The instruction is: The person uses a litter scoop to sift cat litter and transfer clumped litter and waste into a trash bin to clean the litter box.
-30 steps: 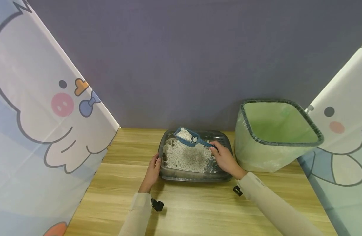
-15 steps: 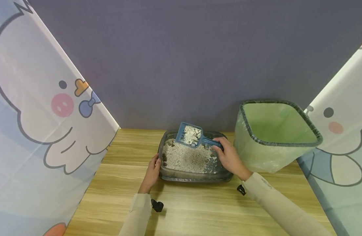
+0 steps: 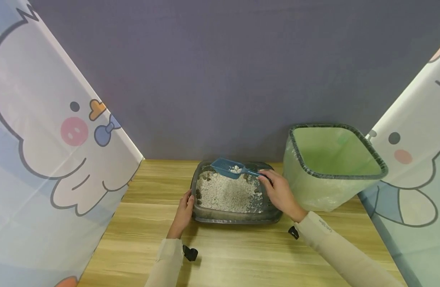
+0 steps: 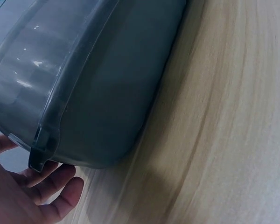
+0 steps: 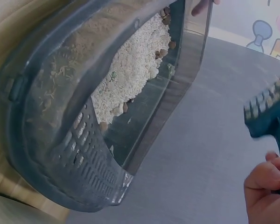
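My right hand [image 3: 280, 194] grips the handle of a blue slotted litter scoop [image 3: 221, 166], raised over the back of a grey litter box [image 3: 238, 219]. A small heap of pale lumps lies in the scoop near its handle end. Pale litter [image 3: 225, 194] spreads inside the box, with brown clumps [image 5: 171, 45] along its edges in the right wrist view. At the box's left end my left hand [image 3: 183, 210] holds the rim. In the left wrist view its thumb is at one side of the rim and its curled fingers [image 4: 67, 191] are beneath.
Right of the box stands a tall bin lined with a pale green bag [image 3: 309, 193], its top wide and uncovered. A dark grey wall [image 3: 220, 79] rises behind the wooden table [image 3: 227, 255]. Cartoon-printed panels [image 3: 73, 159] flank both sides.
The scoop tilted to show its load flat, then tipped back and dropped slightly. Much less litter lies in it now. My left hand stays on the box.
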### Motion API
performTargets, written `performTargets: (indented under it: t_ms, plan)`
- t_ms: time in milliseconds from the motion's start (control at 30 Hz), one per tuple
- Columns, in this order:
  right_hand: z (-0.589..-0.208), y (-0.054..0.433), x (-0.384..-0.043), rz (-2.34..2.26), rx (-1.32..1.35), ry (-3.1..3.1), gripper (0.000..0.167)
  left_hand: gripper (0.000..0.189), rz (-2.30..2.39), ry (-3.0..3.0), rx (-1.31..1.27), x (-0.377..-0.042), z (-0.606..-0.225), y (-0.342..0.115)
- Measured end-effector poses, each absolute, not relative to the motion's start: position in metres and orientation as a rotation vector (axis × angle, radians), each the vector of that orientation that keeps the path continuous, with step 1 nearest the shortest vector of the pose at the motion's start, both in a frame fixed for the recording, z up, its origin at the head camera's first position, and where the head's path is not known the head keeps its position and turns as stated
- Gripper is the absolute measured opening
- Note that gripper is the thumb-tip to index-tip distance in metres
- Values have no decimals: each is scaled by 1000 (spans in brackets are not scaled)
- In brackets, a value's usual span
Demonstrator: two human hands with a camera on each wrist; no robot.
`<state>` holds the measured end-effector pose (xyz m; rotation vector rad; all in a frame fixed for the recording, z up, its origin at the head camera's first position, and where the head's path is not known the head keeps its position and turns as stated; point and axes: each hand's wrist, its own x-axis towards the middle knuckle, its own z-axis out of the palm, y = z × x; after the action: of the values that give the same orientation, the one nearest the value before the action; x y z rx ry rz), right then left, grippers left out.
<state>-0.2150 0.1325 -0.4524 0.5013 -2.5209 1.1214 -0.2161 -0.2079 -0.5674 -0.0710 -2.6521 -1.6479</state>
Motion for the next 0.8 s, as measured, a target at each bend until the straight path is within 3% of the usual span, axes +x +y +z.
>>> performTargets:
  t_ms: [800]
  plan:
    - [-451, 135, -205, 1117, 564, -2571, 27, 56, -1689, -2623, -73, -217, -567, -208]
